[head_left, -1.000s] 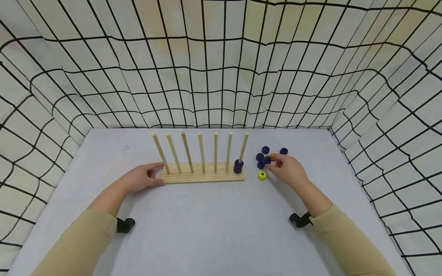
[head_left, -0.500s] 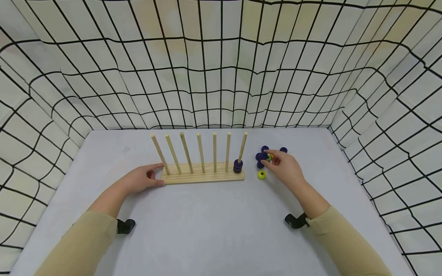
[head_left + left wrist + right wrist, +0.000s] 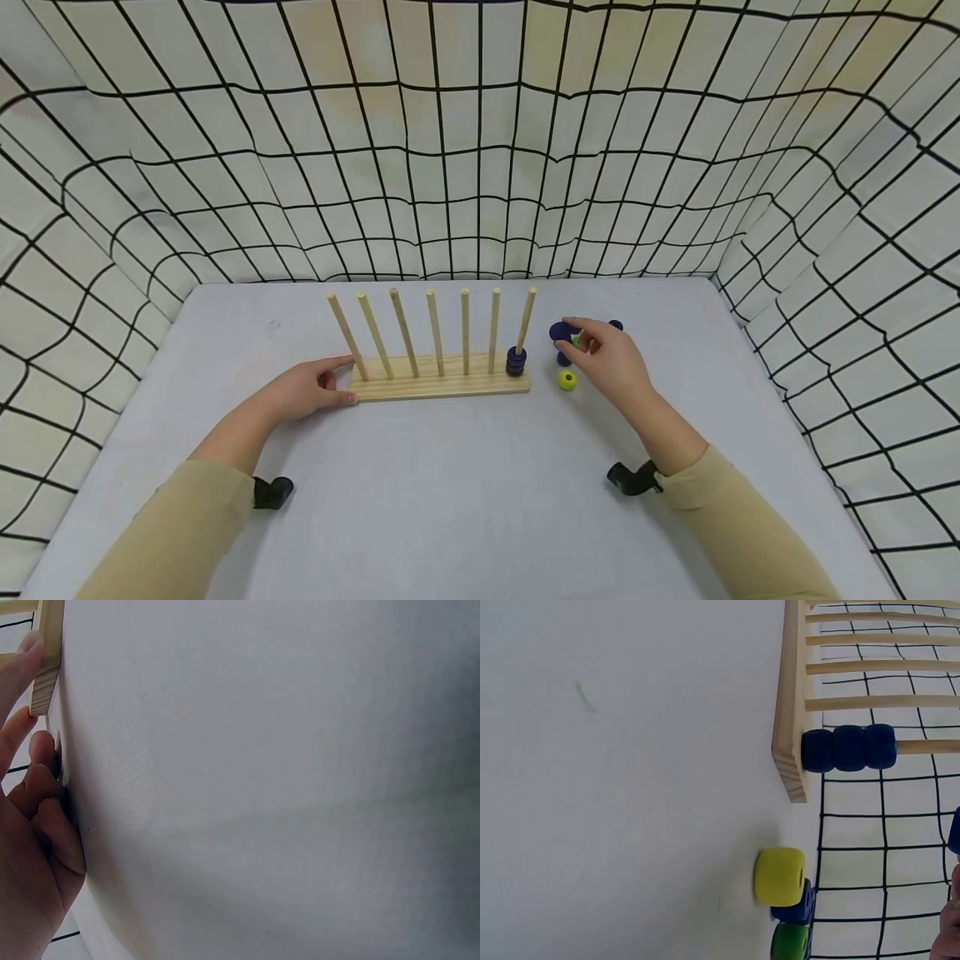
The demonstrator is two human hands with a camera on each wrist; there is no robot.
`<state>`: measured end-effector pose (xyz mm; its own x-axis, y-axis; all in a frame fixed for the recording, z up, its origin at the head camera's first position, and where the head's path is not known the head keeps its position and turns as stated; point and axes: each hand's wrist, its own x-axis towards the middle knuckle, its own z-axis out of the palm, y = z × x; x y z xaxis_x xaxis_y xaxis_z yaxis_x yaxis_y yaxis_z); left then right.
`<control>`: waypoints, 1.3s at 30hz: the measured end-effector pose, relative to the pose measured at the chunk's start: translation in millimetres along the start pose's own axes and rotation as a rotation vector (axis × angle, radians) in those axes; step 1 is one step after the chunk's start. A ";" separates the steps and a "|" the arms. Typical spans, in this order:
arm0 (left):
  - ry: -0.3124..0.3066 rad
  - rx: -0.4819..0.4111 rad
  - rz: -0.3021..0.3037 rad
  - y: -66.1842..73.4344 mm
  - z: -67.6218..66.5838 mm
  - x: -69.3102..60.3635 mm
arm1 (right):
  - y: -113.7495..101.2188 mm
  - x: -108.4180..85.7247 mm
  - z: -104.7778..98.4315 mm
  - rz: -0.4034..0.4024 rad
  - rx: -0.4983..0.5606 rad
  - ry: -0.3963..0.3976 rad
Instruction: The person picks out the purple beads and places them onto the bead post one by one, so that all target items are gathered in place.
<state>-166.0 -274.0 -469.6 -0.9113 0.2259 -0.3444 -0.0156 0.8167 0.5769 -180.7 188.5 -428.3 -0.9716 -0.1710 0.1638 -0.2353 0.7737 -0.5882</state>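
Observation:
A wooden pegboard (image 3: 442, 385) with a row of upright pegs stands on the table. Three dark blue beads (image 3: 848, 748) are stacked on its rightmost peg; the other pegs carry none. My left hand (image 3: 303, 389) grips the board's left end, thumb at the front corner and index finger at the back. Right of the board, my right hand (image 3: 611, 362) pinches a dark blue bead (image 3: 955, 832) between thumb and fingers, raised off the table. Below that hand lie a yellow bead (image 3: 567, 380), a green bead (image 3: 789, 941) and more blue beads, partly hidden by the hand.
Another blue bead (image 3: 616, 325) lies behind the right hand. Black netting (image 3: 480, 175) over white walls rises behind the white table (image 3: 450, 492) and along both sides. A black wrist camera (image 3: 632, 478) sticks out from each sleeve.
My right hand has picked a blue bead out of the pile, raising it and moving slightly left. The left hand stays on the board.

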 end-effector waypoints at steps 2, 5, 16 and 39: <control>-0.002 -0.001 0.001 0.6 -0.2 -0.3 | -2.3 -0.3 -0.5 -0.008 0.006 0.008; -0.003 0.000 0.002 0.4 -0.2 -0.3 | -6.3 -0.8 -1.8 -0.018 0.015 0.020; 0.001 0.012 -0.001 -2.2 -0.5 1.6 | -18.5 -0.7 -5.9 -0.011 0.077 0.039; -0.002 0.004 -0.012 -3.4 0.5 1.7 | -37.2 0.4 -11.5 -0.022 0.248 0.130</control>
<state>-167.3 -276.1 -472.5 -0.9102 0.2169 -0.3529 -0.0249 0.8217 0.5694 -172.1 166.7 -397.3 -0.9583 -0.0943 0.2697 -0.2715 0.5947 -0.7567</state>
